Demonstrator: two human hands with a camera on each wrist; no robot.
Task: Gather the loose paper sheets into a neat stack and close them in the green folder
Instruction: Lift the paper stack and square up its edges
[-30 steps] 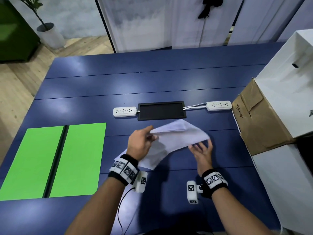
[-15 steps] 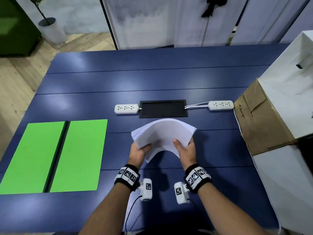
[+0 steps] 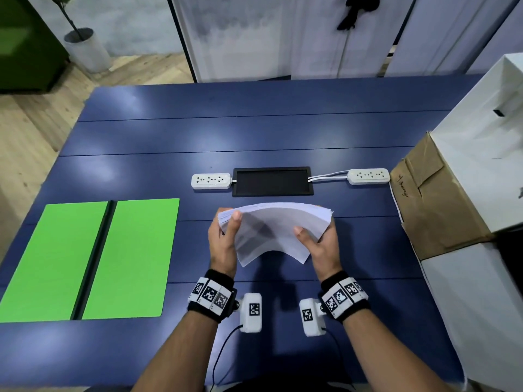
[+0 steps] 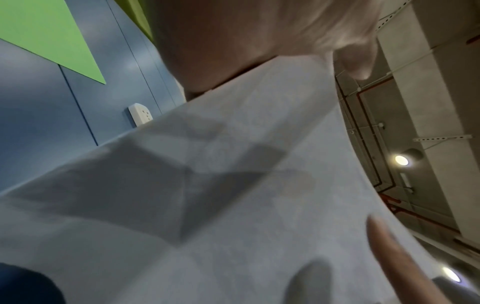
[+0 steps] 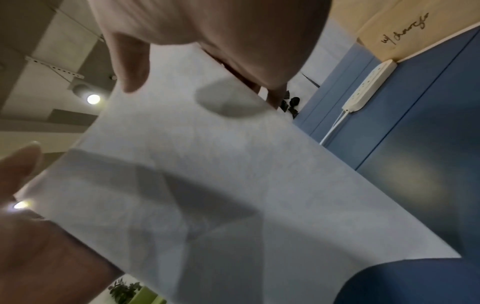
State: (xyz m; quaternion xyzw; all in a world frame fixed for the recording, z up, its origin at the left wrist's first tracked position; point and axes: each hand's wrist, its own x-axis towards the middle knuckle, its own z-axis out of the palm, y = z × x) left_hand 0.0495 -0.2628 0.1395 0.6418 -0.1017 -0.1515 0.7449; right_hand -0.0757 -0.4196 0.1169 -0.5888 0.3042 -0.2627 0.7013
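A bundle of white paper sheets (image 3: 271, 230) is held off the blue table (image 3: 254, 137), bowed upward, its far edges fanned. My left hand (image 3: 223, 239) grips its left side with the thumb on top, and my right hand (image 3: 319, 241) grips the right side the same way. Both wrist views are mostly filled by the paper sheets (image 4: 233, 195) (image 5: 207, 185), with thumbs pressed on them. The green folder (image 3: 93, 258) lies open and flat at the table's left, its dark spine down the middle, well apart from both hands.
Two white power strips (image 3: 210, 181) (image 3: 368, 176) flank a black tray (image 3: 273, 181) just beyond the paper. A brown-and-white cardboard box (image 3: 452, 193) stands along the table's right edge. A potted plant (image 3: 85, 49) is on the floor far left.
The loose sheets, held by the left hand alone a second ago, are now gripped by both hands as one bundle, lifted and bowed.
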